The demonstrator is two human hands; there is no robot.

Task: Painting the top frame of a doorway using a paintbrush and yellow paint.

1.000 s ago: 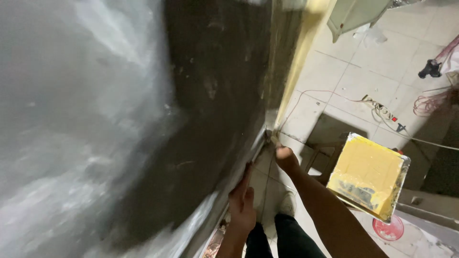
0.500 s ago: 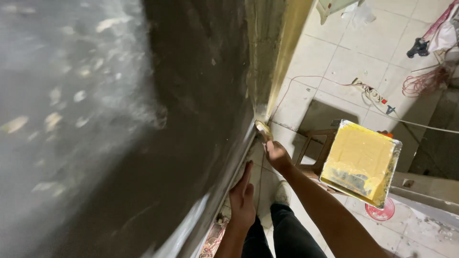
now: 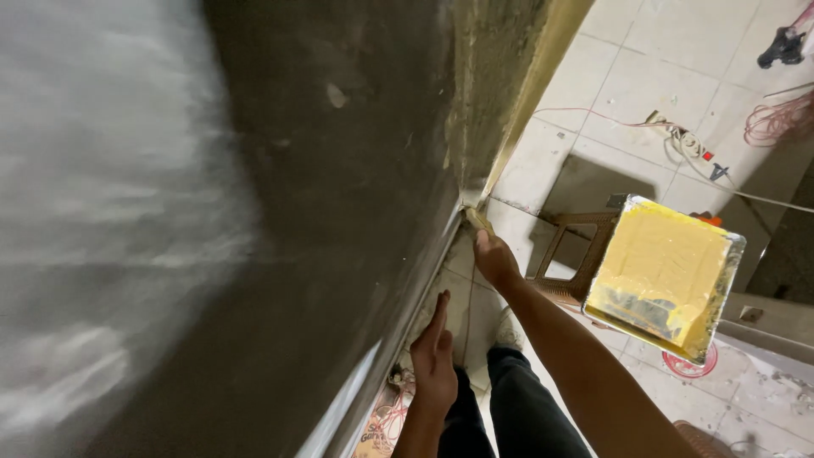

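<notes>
Brush (image 3: 477, 219): at wall's (image 3: 339, 170) yellow corner edge, low, long axis pointing up-left into corner. Right hand (image 3: 494, 259) clenched on brush, directly below it. Left hand (image 3: 434, 360) released, flat against wall, farther back. Yellow paint tray (image 3: 666, 276) to right on stool (image 3: 572, 254).

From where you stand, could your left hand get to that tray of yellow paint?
Probably not easily. The left hand rests flat against the dark wall, while the tray sits on a stool on the far side of the right arm, which crosses between them.
</notes>
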